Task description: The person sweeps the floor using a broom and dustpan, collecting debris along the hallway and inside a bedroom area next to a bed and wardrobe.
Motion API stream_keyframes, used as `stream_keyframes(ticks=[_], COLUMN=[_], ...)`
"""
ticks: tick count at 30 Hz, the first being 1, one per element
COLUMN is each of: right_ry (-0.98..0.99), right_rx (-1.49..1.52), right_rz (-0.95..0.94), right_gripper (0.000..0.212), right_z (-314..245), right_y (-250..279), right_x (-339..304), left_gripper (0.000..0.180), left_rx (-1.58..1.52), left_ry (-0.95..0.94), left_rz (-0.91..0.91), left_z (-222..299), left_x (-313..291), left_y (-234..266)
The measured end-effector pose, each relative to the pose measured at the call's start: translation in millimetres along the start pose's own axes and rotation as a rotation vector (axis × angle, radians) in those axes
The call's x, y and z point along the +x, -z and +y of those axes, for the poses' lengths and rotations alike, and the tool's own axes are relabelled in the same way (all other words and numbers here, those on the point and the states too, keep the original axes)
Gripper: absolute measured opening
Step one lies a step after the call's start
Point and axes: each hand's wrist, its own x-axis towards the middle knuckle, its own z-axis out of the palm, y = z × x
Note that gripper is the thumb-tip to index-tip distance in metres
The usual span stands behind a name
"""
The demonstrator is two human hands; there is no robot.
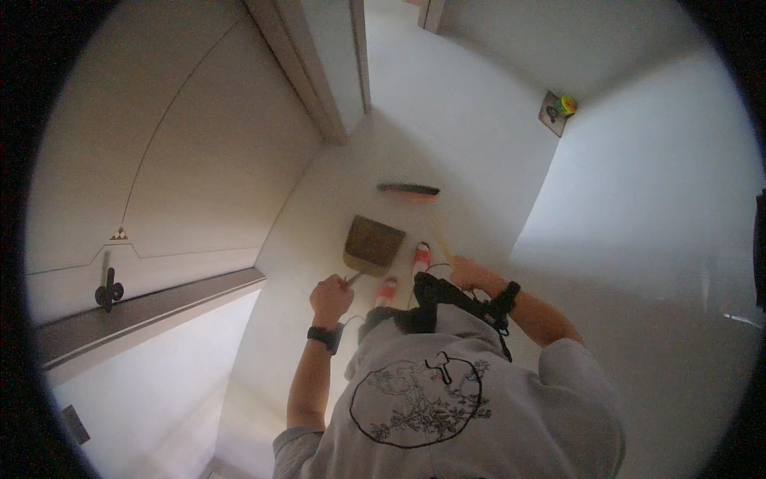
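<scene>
My left hand (pixel 332 298) is closed around the handle of a brownish dustpan (pixel 374 243), which is low by the floor in front of my feet. In my right hand (pixel 474 275) is the pale yellowish stick of a broom (pixel 408 191). Its head, dark with a reddish-orange edge, lies across the floor just beyond the dustpan, apart from it. The broom head looks slightly blurred. Whether any dirt lies in the dustpan or by the bristles cannot be made out.
A closed door (pixel 183 152) with a black handle (pixel 109 290) stands on the left. Ahead, a door frame (pixel 349 72) borders a passage. A yellow-green round object (pixel 567 105) sits by the right wall (pixel 662 207). My feet wear red-pink slippers (pixel 422 255).
</scene>
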Motion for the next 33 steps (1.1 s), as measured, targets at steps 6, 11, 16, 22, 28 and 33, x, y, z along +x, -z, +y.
stream_keyframes(ticks=[6,11,16,22,28,33], right_ry=[0.046,-0.029,0.009,-0.078,0.311,-0.203], right_rx=[0.068,0.293,0.428,0.156,-0.081,0.272], right_rz=[-0.293,-0.193,0.064,0.207,0.306,0.352], right_gripper=[0.017,0.012,0.019,0.024,0.027,0.021], right_z=[34.5,27.9,39.5,31.5,77.4,73.8], right_y=[-2.7,38.6,53.5,59.9,59.3,22.2], right_x=[-5.1,-48.2,-54.6,29.5,113.8,103.7], left_gripper=[0.017,0.019,0.02,0.017,0.017,0.021], left_rx=[0.047,0.076,0.007,0.069,0.118,0.144], left_ry=[-0.059,0.006,0.026,-0.033,-0.124,-0.137], left_rz=[-0.022,-0.047,-0.088,-0.078,-0.109,-0.178], left_z=[-10.4,-23.5,-24.4,-47.6,-39.3,-19.3], left_x=[2.9,0.6,-12.9,-20.5,-30.1,-32.7], left_y=[-2.4,-4.3,3.1,7.6,1.3,2.7])
